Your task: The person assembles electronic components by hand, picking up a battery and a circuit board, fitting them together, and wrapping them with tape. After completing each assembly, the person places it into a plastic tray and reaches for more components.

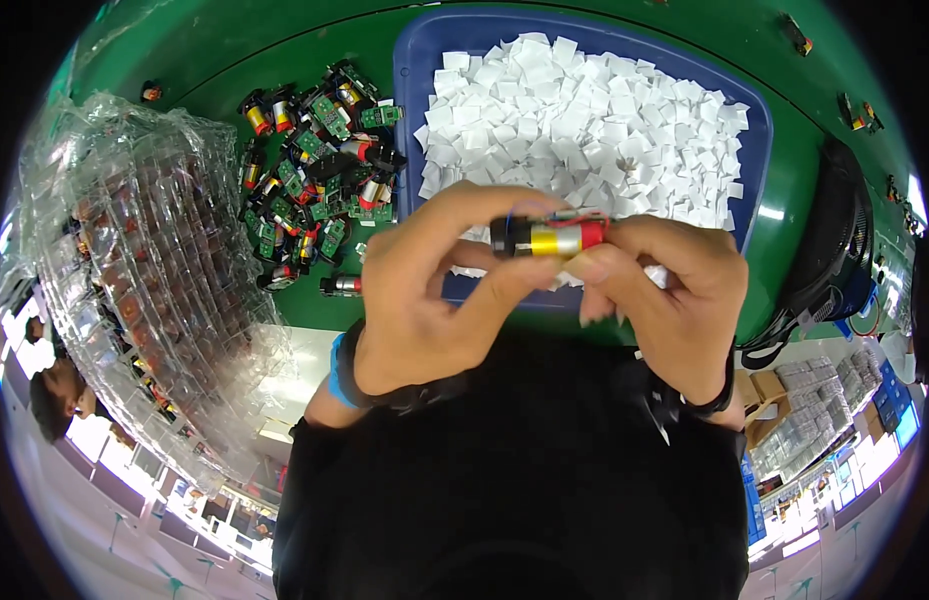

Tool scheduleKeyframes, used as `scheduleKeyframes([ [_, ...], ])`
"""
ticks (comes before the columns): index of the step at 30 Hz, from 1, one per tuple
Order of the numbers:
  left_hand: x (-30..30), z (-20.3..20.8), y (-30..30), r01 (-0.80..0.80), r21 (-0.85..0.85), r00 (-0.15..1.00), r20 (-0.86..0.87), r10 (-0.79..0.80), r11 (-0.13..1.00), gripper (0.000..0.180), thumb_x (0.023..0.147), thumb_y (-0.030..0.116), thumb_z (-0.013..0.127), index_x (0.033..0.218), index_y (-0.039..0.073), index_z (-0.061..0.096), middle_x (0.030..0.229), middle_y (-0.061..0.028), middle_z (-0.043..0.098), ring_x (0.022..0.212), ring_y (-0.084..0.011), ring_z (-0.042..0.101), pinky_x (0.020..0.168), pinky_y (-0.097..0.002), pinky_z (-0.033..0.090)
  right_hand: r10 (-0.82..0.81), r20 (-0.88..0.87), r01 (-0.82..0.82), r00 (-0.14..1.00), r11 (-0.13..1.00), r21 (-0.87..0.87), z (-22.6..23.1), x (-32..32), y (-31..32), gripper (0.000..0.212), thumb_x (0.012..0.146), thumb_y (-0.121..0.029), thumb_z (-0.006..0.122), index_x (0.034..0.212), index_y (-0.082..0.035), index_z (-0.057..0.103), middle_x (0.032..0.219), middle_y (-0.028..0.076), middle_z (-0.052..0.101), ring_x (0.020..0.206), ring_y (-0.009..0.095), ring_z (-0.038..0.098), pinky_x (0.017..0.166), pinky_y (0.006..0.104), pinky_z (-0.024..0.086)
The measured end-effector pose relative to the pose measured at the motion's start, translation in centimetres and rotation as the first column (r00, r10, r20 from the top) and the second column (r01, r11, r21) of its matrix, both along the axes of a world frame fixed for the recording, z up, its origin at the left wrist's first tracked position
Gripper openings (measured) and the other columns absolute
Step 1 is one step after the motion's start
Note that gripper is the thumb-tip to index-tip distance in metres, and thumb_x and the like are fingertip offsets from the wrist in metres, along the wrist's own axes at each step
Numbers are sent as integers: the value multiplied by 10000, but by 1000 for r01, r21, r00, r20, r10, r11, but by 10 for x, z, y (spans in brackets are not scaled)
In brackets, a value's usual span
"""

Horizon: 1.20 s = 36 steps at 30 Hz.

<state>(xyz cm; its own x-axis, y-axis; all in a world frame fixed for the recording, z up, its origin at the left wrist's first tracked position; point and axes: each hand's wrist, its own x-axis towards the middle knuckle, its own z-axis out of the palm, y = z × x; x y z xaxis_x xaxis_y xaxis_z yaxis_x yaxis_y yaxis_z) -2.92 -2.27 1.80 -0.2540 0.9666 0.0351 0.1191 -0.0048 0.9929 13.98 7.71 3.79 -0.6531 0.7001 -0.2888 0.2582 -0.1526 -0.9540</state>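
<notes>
In front of my chest I hold a small cylindrical battery assembly [552, 238] lying sideways. Its wrap is yellow, silver and red, with a black cap at the left end and thin red and blue wires along the top. The thumb and fingers of my left hand [424, 290] pinch the black-capped side. My right hand [674, 300] grips the red end between thumb and forefinger. Beyond both hands, a blue tray [759, 150] is heaped with small white paper-like squares [584, 110]. Part of the tray's near edge is hidden by my hands.
On the green table [324, 312], a pile of similar batteries with green circuit boards [309, 165] lies left of the tray. Farther left stands a stack of clear plastic trays [164, 250]. A black bag [834, 230] sits at the right; a person [59, 395] shows at the left rim.
</notes>
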Motion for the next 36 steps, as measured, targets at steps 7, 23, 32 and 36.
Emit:
scheduleKeyframes([
  [7,-24,7,5,288,-343,663,745,72,894,304,968,65,644,1241,-25,546,1044,-103,652,816,-65,622,525,-180,478,-60,30,41,998,904,426,2,-2,4,216,740,-11,834,924,13,724,791,110,658,607,135,601,513,228,438],
  [23,-142,7,102,-278,-264,571,-819,-62,924,280,950,317,662,994,42,685,883,-44,696,742,-125,597,670,-290,459,-125,-11,118,992,906,407,7,-5,10,334,768,27,793,1088,-22,709,923,110,689,746,203,662,621,270,505],
  [32,-272,-81,140,-366,28,-290,-953,-85,930,504,841,552,722,1035,87,725,970,-72,731,843,-142,652,784,-273,481,58,132,-131,990,742,658,-15,30,13,255,778,-50,800,1015,-44,705,899,100,688,726,224,689,591,294,539],
  [36,-233,-76,161,-389,-397,192,-918,-348,832,576,799,564,759,1100,78,695,986,-94,724,876,-168,672,804,-322,513,35,144,-120,989,759,640,-20,33,12,251,780,-49,797,1014,-48,705,895,103,686,721,232,689,594,297,540],
])
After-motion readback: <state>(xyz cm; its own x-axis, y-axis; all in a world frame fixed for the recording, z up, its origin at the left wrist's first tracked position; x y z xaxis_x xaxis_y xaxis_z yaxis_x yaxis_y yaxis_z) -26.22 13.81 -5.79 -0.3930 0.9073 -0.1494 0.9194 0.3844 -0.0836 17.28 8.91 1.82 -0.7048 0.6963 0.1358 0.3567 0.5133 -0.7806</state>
